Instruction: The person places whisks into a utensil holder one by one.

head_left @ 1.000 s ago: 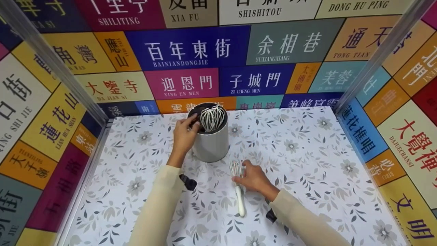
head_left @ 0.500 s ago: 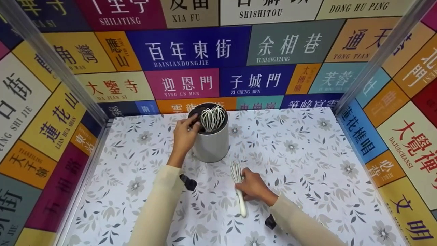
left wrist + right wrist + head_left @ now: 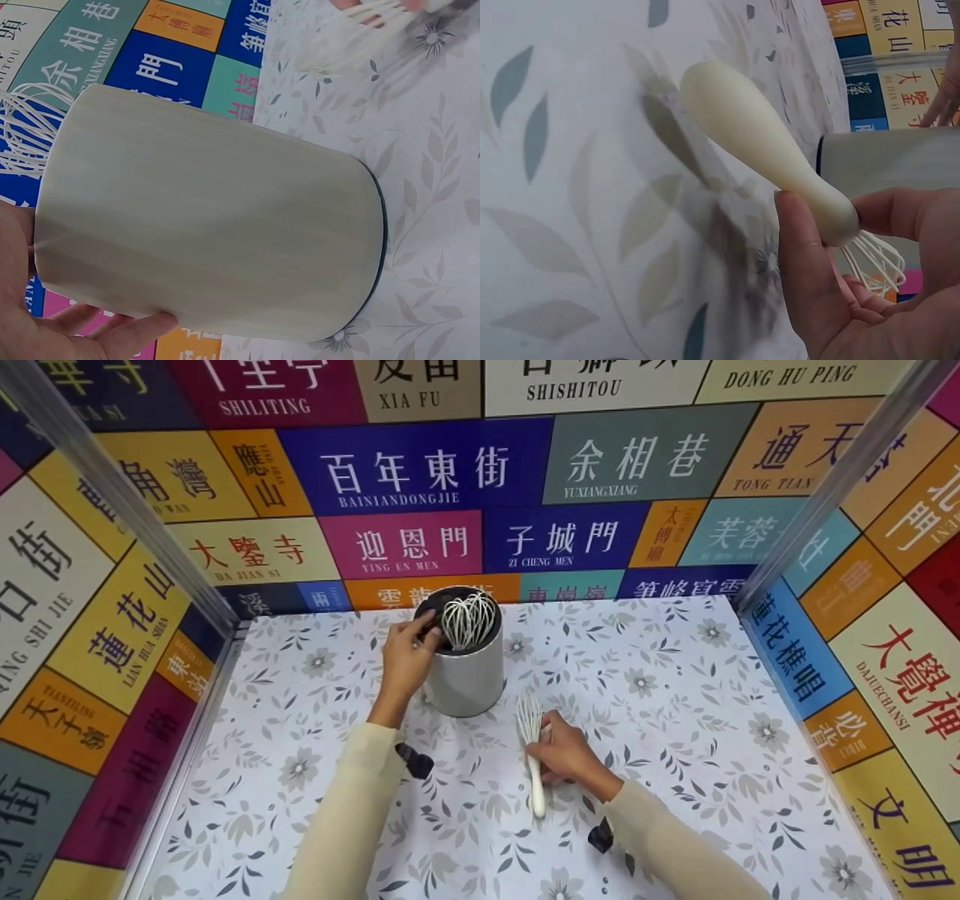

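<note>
A light grey utensil holder (image 3: 466,686) with a dark top stands upright at the back middle of the table. The white wires of a larger whisk (image 3: 469,619) stick out of its top. My left hand (image 3: 409,652) grips the holder at its upper left rim; in the left wrist view, fingers lie along the pale wall (image 3: 210,217). In front of the holder, my right hand (image 3: 568,746) pinches a small white whisk (image 3: 537,795) where handle meets wires. The right wrist view shows its cream handle (image 3: 742,120) raised off the cloth, its shadow set apart.
A white cloth (image 3: 660,810) with grey leaves and flowers covers the table. Panels with colourful lettering (image 3: 412,469) close off the back and both sides. Clear corner posts (image 3: 817,484) rise at the back corners.
My right hand has closed its fingers and thumb on the small whisk and lifted it, shifting it slightly right and toward the back. The left hand and the holder have stayed in place.
</note>
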`<state>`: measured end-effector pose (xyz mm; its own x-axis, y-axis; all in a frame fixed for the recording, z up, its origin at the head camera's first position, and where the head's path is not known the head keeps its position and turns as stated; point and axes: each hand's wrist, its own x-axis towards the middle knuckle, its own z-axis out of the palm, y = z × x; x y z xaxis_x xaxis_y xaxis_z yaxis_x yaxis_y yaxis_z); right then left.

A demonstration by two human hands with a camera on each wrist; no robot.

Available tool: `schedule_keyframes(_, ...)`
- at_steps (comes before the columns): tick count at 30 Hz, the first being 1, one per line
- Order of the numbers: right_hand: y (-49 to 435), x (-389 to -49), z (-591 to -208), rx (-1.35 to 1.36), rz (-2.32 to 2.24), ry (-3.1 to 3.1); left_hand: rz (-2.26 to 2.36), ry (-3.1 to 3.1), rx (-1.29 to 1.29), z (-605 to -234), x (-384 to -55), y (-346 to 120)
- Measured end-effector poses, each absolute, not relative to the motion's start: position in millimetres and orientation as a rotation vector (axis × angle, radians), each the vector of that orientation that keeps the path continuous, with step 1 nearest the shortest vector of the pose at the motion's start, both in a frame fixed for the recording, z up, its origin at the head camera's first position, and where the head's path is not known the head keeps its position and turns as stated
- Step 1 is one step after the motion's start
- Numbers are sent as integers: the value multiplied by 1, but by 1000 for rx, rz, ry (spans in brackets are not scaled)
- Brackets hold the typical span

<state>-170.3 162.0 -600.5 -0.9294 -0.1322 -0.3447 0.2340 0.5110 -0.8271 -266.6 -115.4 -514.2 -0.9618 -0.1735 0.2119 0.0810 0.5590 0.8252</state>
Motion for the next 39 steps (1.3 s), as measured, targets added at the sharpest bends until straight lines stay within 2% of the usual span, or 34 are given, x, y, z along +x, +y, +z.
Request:
schedule_keyframes(13,167,-204,-564,72,-1621,2366,-1376,-2522,72,-514,-267,-115)
schedule_keyframes(28,160,-257,-483,9,-1937,2392,-1356,-2507,59,-515,-267,-115)
schedule_keyframes(39,142,-288,-439,-174,-2152,2474,-1368,-2481,55,-516,-268,-116)
